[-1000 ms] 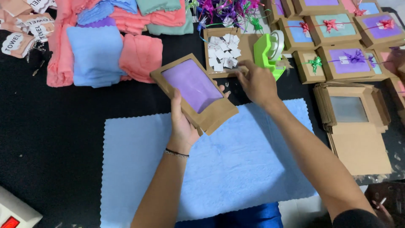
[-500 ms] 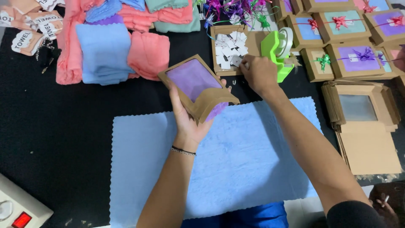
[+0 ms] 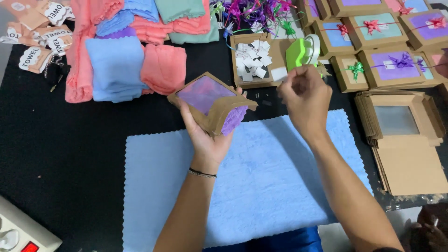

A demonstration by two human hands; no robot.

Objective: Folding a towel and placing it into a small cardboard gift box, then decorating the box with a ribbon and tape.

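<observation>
My left hand (image 3: 205,137) holds up a brown cardboard window box (image 3: 210,100) with a purple towel inside. The box is tilted and its near flap gapes, so the towel shows at the edge. My right hand (image 3: 303,100) hovers to the right of the box, just in front of a green tape dispenser (image 3: 298,51). Its fingers are pinched, and a small white piece (image 3: 279,73) sits at the fingertips, blurred. Below both hands a light blue towel (image 3: 261,186) lies spread flat on the black table.
A cardboard tray of white squares (image 3: 242,79) stands behind the box. Folded towels (image 3: 116,70) and paper tags (image 3: 42,51) lie at the back left. Ribbon bows (image 3: 252,14) and closed boxes with bows (image 3: 392,65) are at the back right. Flat boxes (image 3: 406,140) are stacked at the right, and a power strip (image 3: 18,233) is at the lower left.
My right hand has drawn back from the green dispenser toward me, now with a white piece at its fingertips. My left hand has tilted the box, and its flap has opened.
</observation>
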